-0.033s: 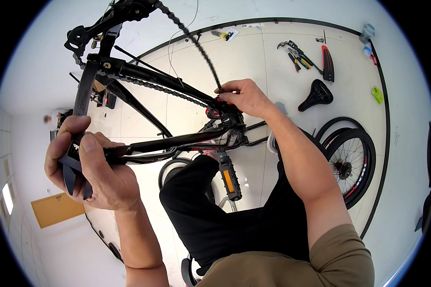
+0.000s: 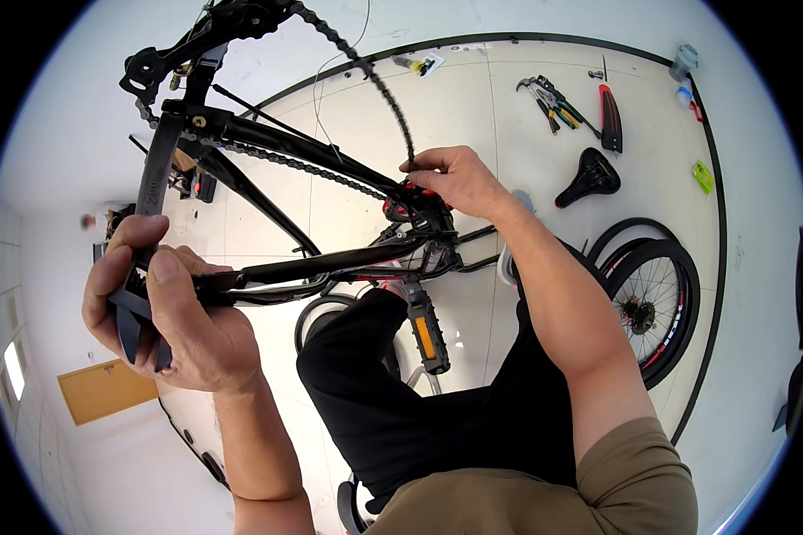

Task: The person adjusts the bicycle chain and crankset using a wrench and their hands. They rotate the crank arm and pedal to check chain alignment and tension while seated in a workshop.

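A black bicycle frame (image 2: 285, 266) lies across my view, its rear end at the left. My left hand (image 2: 183, 312) wraps round that rear end, where a flat black bar (image 2: 158, 169) spans between the frame's two arms. Dark wedge-shaped pieces stick out below my fingers. At the crank area, my right hand (image 2: 459, 181) pinches the bicycle chain (image 2: 385, 102) between thumb and fingertips, beside red parts. From there the chain arcs up to the rear derailleur (image 2: 147, 76). Another run follows the upper tube. A pedal (image 2: 430, 332) with an orange reflector hangs above my lap.
Pliers and a hammer (image 2: 544, 100), a red and black mudguard (image 2: 609, 120) and a saddle (image 2: 589, 178) lie on the pale tiled floor. Two wheels (image 2: 651, 308) rest at the right. A thin cable (image 2: 319, 94) hangs behind the frame. Bottles (image 2: 684, 62) stand by the wall.
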### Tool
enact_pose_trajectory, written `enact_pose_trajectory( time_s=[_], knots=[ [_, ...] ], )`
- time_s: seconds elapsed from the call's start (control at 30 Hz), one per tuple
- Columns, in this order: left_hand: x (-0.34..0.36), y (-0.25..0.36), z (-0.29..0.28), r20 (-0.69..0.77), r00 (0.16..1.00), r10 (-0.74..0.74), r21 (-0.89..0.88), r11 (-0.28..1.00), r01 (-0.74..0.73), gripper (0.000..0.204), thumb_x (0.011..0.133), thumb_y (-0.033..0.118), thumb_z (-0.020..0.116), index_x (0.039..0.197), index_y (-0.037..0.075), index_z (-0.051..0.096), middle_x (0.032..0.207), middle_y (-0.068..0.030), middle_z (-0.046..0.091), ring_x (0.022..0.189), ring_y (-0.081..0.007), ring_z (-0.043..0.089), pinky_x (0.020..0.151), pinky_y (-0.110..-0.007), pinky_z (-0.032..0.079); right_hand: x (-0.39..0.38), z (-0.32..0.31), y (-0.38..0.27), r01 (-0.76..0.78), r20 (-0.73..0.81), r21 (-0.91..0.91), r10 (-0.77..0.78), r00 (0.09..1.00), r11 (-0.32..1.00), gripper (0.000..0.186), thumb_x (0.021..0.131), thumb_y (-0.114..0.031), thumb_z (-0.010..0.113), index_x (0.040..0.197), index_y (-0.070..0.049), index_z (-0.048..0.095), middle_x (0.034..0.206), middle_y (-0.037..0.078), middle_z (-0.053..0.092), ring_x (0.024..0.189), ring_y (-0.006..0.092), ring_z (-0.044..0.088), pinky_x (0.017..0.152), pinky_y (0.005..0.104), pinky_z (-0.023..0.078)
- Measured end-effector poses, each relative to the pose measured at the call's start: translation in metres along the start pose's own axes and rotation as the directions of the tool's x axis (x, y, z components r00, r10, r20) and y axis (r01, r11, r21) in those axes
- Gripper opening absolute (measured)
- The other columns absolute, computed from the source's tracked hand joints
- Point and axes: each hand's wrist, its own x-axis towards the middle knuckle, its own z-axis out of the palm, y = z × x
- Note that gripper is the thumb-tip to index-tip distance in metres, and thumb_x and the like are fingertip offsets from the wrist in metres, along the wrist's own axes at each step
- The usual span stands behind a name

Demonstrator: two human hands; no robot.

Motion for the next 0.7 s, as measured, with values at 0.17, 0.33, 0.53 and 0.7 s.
enact_pose_trajectory(
  time_s=[0.17,0.33,0.53,0.7],
  knots=[
    [0.001,0.001,0.001,-0.006,1.000,-0.004,0.019,1.000,0.004,0.027,0.093,-0.001,0.053,0.119,0.007,0.052,0.109,-0.0216,0.066,0.055,-0.0095,0.055,0.119,-0.049,0.028,0.000,-0.005,0.004,0.009,-0.039,0.059,-0.007,0.999,0.998,0.020,0.089,-0.012,0.068,0.103,-0.001,0.076,0.093,0.011,0.075,0.086,0.0162,0.068,0.083,0.0297,0.053],
    [0.001,-0.003,0.001,0.000,1.000,0.013,0.020,1.000,-0.013,0.027,0.093,0.000,0.053,0.119,0.007,0.052,0.108,-0.0213,0.067,0.056,-0.0096,0.056,0.123,-0.054,0.019,0.001,-0.011,0.006,-0.004,-0.066,0.036,0.007,0.998,0.999,0.022,0.086,-0.014,0.065,0.099,0.000,0.075,0.090,0.010,0.074,0.082,0.0155,0.066,0.079,0.0300,0.053],
    [0.002,-0.003,0.000,0.003,1.000,0.021,0.030,0.999,-0.021,0.026,0.093,0.000,0.053,0.119,0.007,0.052,0.104,-0.0210,0.068,0.057,-0.0093,0.056,0.123,-0.054,0.019,0.001,-0.011,0.006,-0.023,-0.071,0.021,0.025,0.997,1.000,0.022,0.084,-0.013,0.065,0.098,0.001,0.074,0.086,0.009,0.073,0.077,0.0154,0.065,0.075,0.0309,0.052],
    [0.003,-0.002,0.001,-0.011,1.000,0.007,0.034,0.999,-0.006,0.026,0.093,0.001,0.054,0.118,0.006,0.050,0.104,-0.0229,0.067,0.056,-0.0095,0.054,0.104,-0.044,0.030,0.002,-0.008,0.012,-0.065,-0.007,0.036,0.065,0.998,0.997,0.021,0.082,-0.010,0.065,0.096,0.001,0.073,0.082,0.008,0.071,0.074,0.0152,0.064,0.069,0.0308,0.052]
  ],
)
